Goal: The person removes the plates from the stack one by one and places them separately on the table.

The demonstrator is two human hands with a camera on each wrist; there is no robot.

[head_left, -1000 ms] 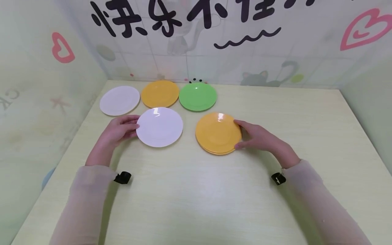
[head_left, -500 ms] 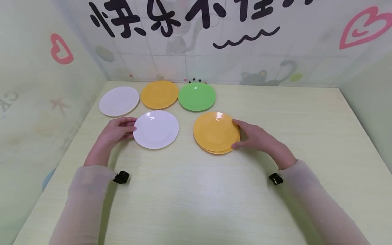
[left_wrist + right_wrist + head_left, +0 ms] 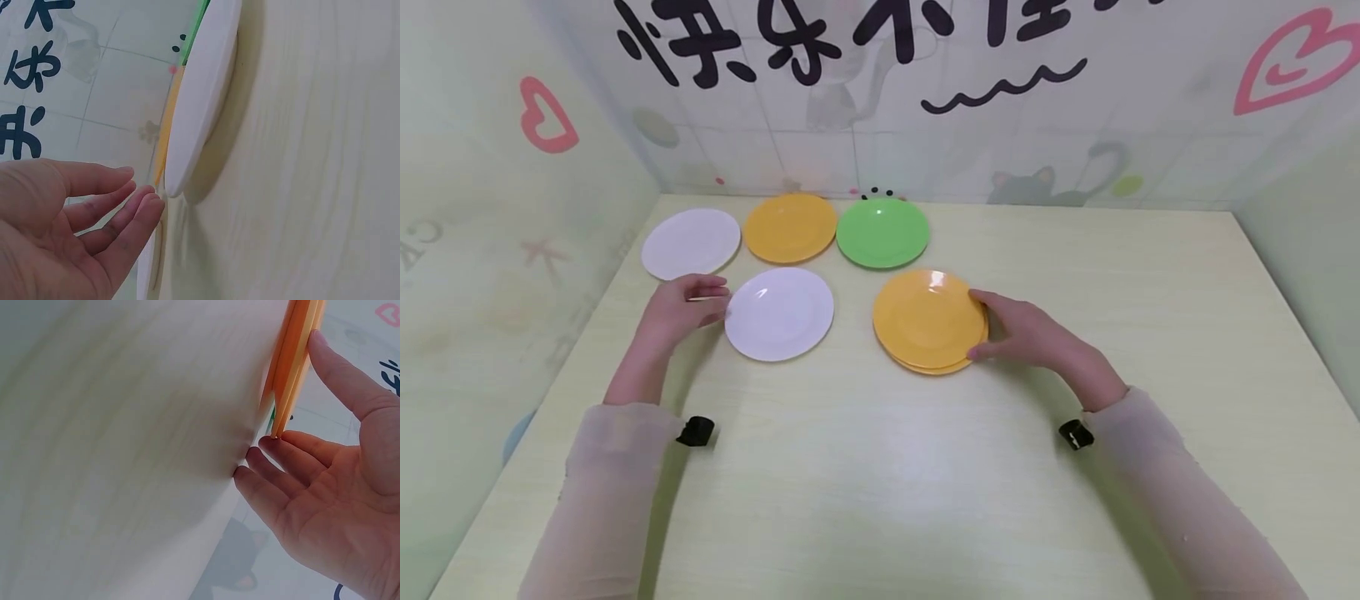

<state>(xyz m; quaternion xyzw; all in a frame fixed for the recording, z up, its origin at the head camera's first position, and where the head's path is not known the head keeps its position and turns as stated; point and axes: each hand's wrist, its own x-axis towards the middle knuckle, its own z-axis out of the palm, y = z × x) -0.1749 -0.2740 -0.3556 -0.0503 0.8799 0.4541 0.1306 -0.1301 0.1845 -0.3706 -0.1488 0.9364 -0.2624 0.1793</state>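
Relaxed and holding nothing, my left hand [image 3: 681, 308] is just left of a white plate [image 3: 779, 314]. In the left wrist view a small gap separates the fingertips [image 3: 150, 200] from that plate's rim [image 3: 203, 94]. My right hand [image 3: 1030, 333] grips the right edge of the upper yellow plate [image 3: 928, 321], thumb and fingers spread along its rim. A second yellow plate [image 3: 934, 372] lies under it, its edge peeking out below and to the right. In the right wrist view, the thumb [image 3: 340, 375] meets the rim of the stacked plates [image 3: 290, 375].
Along the back of the pale table [image 3: 880, 483] lie another white plate [image 3: 691, 243], a yellow plate [image 3: 790, 228] and a green plate [image 3: 883, 233] in a row. A printed wall [image 3: 962, 158] rises behind them, with side walls left and right.
The white plate has shifted slightly left and down, and my left hand has let go of it. The upper yellow plate sits slightly more to the left on the lower one, still gripped by my right hand.
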